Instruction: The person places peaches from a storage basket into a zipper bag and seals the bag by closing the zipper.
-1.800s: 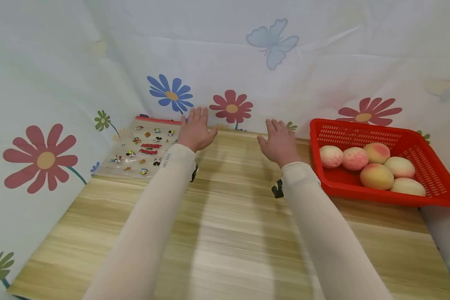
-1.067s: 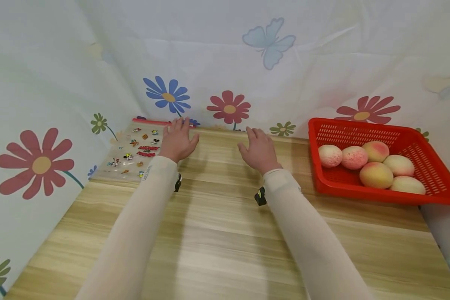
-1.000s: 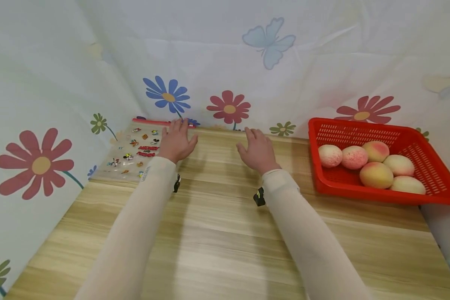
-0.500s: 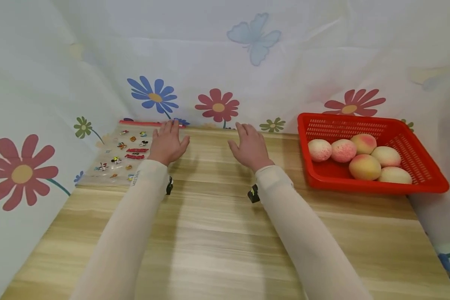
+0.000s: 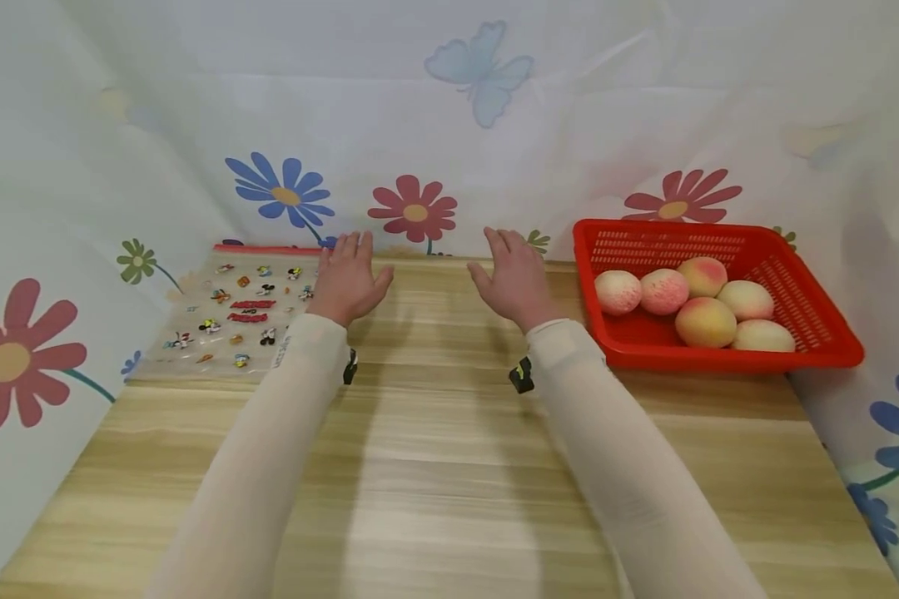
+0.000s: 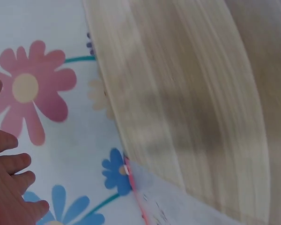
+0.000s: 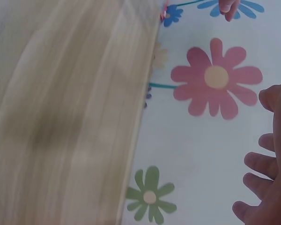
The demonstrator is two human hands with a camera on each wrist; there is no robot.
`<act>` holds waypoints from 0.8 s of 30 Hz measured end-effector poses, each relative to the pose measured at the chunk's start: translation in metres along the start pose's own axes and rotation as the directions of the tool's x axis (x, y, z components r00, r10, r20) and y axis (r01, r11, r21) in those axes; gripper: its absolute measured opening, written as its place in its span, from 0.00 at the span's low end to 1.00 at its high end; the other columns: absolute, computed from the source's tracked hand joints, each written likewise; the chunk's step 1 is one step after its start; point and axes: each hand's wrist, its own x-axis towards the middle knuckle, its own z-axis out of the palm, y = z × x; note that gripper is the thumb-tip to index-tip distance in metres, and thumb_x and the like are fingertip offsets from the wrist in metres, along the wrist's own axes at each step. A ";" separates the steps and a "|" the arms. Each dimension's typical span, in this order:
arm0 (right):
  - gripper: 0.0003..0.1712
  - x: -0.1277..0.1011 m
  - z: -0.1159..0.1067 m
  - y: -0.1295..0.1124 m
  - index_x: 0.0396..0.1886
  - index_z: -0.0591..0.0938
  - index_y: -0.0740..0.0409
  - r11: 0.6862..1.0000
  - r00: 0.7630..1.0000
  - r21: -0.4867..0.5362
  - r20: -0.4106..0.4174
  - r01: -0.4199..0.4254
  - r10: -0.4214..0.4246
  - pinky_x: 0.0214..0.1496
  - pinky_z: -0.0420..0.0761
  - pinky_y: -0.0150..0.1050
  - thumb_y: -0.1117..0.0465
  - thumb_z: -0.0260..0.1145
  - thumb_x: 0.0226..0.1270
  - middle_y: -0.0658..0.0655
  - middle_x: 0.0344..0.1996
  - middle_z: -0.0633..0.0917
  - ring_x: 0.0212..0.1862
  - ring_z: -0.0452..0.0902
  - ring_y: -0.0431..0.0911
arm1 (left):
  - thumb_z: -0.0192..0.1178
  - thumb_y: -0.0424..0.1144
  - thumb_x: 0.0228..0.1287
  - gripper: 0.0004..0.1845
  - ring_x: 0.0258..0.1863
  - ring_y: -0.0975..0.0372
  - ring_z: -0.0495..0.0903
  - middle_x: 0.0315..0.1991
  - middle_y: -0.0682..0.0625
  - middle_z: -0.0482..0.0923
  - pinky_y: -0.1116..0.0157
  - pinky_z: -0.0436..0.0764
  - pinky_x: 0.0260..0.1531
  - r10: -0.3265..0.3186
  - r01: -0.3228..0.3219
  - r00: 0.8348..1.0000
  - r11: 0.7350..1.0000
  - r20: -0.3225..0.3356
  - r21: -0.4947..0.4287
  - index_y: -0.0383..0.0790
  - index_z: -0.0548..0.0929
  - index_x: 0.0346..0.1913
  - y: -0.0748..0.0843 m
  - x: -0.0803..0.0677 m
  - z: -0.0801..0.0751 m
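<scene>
My left hand [image 5: 348, 281] is held palm down over the table's far side with fingers extended and nothing in its grasp. It overlaps the right edge of a clear zip bag [image 5: 217, 333] with a red slider and printed cartoon figures. My right hand [image 5: 515, 281] hovers likewise, fingers stretched forward and thumb out, holding nothing. To its right stands a red plastic basket [image 5: 719, 359] with several peaches [image 5: 707, 322] inside. In the left wrist view the fingers [image 6: 14, 164] are spread against the backdrop, and the bag's corner [image 6: 173, 201] shows below.
The wood-grain table [image 5: 442, 466] ends at a white curtain [image 5: 389, 108] printed with flowers and a butterfly. The curtain closes off the back and both sides. Dark straps with small devices [image 5: 522, 376] sit at both wrists.
Both hands first shifted left and drew slightly back, then the right moved a little right again. The view has turned a little rightward. The bag and basket have stayed in place on the table.
</scene>
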 end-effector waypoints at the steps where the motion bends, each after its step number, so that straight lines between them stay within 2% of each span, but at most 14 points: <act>1: 0.38 0.000 -0.002 0.001 0.74 0.59 0.57 1.000 1.000 -0.001 0.001 -0.007 0.007 0.74 0.58 0.54 0.43 0.52 0.72 0.61 0.70 0.66 0.71 0.60 0.55 | 0.37 0.60 0.72 0.41 0.77 0.44 0.45 0.77 0.37 0.48 0.41 0.45 0.73 0.003 -0.003 1.000 1.000 0.001 0.000 0.36 0.47 0.77 0.003 0.001 0.000; 6: 0.39 -0.001 -0.011 0.011 0.75 0.58 0.57 1.000 1.000 0.009 0.012 -0.023 0.023 0.75 0.56 0.52 0.42 0.52 0.72 0.60 0.71 0.65 0.72 0.58 0.55 | 0.37 0.59 0.72 0.40 0.77 0.44 0.44 0.77 0.38 0.47 0.41 0.44 0.73 0.024 -0.024 1.000 1.000 -0.002 -0.014 0.37 0.47 0.77 0.016 0.006 0.002; 13: 0.39 -0.007 -0.027 0.029 0.74 0.60 0.58 0.999 0.999 -0.013 0.003 -0.041 0.041 0.74 0.59 0.52 0.42 0.51 0.72 0.61 0.71 0.65 0.72 0.59 0.55 | 0.39 0.61 0.70 0.41 0.77 0.45 0.43 0.77 0.39 0.46 0.41 0.44 0.73 0.057 -0.057 0.998 0.998 -0.005 -0.004 0.38 0.47 0.77 0.038 0.014 0.006; 24: 0.40 -0.017 -0.043 0.054 0.75 0.59 0.59 0.996 0.997 -0.018 0.006 -0.083 0.083 0.74 0.54 0.59 0.42 0.52 0.72 0.62 0.72 0.63 0.74 0.55 0.57 | 0.39 0.62 0.70 0.42 0.78 0.48 0.41 0.79 0.42 0.42 0.42 0.44 0.73 0.084 -0.084 0.996 0.996 0.038 0.022 0.41 0.45 0.78 0.062 0.020 0.004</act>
